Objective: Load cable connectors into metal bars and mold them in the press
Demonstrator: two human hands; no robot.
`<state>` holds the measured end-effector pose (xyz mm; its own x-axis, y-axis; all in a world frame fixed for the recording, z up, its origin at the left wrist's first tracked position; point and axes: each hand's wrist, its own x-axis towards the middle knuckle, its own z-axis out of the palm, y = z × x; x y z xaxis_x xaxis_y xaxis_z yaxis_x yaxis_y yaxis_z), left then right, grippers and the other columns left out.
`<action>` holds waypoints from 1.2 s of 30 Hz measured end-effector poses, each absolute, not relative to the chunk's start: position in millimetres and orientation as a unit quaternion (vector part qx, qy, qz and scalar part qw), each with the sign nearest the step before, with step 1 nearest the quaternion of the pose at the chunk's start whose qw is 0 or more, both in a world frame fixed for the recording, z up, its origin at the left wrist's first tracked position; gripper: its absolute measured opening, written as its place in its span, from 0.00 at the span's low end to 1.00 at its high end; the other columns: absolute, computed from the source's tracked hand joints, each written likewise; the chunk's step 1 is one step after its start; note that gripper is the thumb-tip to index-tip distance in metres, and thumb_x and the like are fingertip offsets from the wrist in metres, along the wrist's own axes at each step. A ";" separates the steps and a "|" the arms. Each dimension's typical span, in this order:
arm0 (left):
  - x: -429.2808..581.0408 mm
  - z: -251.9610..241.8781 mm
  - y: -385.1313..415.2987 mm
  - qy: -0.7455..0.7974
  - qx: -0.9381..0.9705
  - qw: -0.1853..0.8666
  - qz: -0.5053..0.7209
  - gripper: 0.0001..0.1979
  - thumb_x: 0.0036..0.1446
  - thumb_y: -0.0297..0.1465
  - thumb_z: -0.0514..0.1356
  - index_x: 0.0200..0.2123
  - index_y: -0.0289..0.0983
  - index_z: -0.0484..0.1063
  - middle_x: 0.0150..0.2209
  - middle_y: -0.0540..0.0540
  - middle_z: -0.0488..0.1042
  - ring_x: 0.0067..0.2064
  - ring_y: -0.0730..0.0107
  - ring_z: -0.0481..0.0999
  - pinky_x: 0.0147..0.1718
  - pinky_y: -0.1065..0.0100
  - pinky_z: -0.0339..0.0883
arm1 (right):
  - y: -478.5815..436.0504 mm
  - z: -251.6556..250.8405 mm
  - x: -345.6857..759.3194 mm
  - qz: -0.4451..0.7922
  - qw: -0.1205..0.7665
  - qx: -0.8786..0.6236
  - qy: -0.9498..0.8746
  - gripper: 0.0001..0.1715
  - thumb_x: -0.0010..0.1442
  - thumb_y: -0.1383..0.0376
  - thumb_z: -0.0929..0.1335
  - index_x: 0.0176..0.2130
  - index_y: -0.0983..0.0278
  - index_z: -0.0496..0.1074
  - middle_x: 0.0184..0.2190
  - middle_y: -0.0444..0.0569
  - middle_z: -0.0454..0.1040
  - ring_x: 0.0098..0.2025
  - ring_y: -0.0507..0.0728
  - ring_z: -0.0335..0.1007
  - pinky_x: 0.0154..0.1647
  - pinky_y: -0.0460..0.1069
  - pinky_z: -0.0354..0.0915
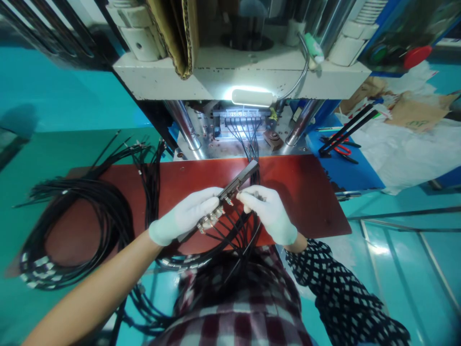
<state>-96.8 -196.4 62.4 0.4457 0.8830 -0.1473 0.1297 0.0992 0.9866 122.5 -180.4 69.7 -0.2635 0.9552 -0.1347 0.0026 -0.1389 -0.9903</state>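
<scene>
My gloved left hand (pixel 189 215) is wrapped round a long grey metal bar (pixel 242 177), held at a slant above the red-brown board (pixel 302 192). Metal connectors (pixel 212 219) sit in a row along the bar's lower edge, with black cables (pixel 234 235) running down from them towards my lap. At the bar's right side, the fingers of my gloved right hand (pixel 268 211) are pinched on a small metal connector (pixel 258 196). Behind the bar, more cables lead into a lit fixture (pixel 241 125) in the press.
Coiled black cables (pixel 75 187) lie on the board's left part. The press's pale crossbeam (pixel 201 84) and lamp (pixel 252 98) stand ahead, between steel columns. Red-handled pliers (pixel 342 150) lie on a blue surface (pixel 360 170) at the right, beside white plastic sheeting (pixel 406 149).
</scene>
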 end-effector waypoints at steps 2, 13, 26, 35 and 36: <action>-97.1 61.9 -194.4 0.415 0.631 0.572 0.319 0.24 0.66 0.41 0.55 0.62 0.37 0.67 0.47 0.40 0.77 0.43 0.63 0.77 0.41 0.67 0.73 | -179.2 67.0 120.4 0.589 0.407 -0.458 -0.527 0.10 0.54 0.61 0.73 0.28 0.66 0.74 0.21 0.41 0.68 0.25 0.49 0.60 0.28 0.46 0.57; -91.1 58.9 -198.3 0.420 0.706 0.471 0.321 0.28 0.68 0.38 0.54 0.69 0.42 0.58 0.69 0.47 0.60 0.69 0.56 0.60 0.69 0.61 0.50 | -182.5 60.1 110.5 0.541 0.421 -0.461 -0.563 0.11 0.59 0.63 0.70 0.26 0.65 0.70 0.22 0.41 0.67 0.26 0.50 0.60 0.29 0.47 0.57; -103.0 58.0 -197.2 0.458 0.639 0.535 0.310 0.29 0.67 0.40 0.54 0.69 0.42 0.57 0.59 0.42 0.72 0.42 0.66 0.77 0.40 0.70 0.74 | -179.5 66.1 146.3 0.588 0.349 -0.465 -0.563 0.12 0.52 0.62 0.75 0.37 0.66 0.75 0.35 0.47 0.78 0.39 0.54 0.73 0.45 0.50 0.68; -111.4 55.9 -204.3 0.442 0.558 0.616 0.338 0.31 0.66 0.40 0.56 0.70 0.42 0.55 0.44 0.43 0.75 0.28 0.77 0.67 0.22 0.77 0.66 | -184.9 52.6 148.5 0.570 0.343 -0.485 -0.567 0.18 0.50 0.59 0.77 0.39 0.66 0.77 0.36 0.50 0.81 0.38 0.56 0.76 0.43 0.51 0.71; -113.2 55.7 -204.5 0.444 0.557 0.615 0.338 0.31 0.66 0.40 0.56 0.70 0.43 0.55 0.44 0.43 0.75 0.28 0.77 0.67 0.22 0.77 0.65 | -186.2 52.0 148.4 0.561 0.344 -0.492 -0.570 0.18 0.49 0.59 0.77 0.37 0.66 0.77 0.35 0.50 0.81 0.37 0.56 0.76 0.42 0.51 0.71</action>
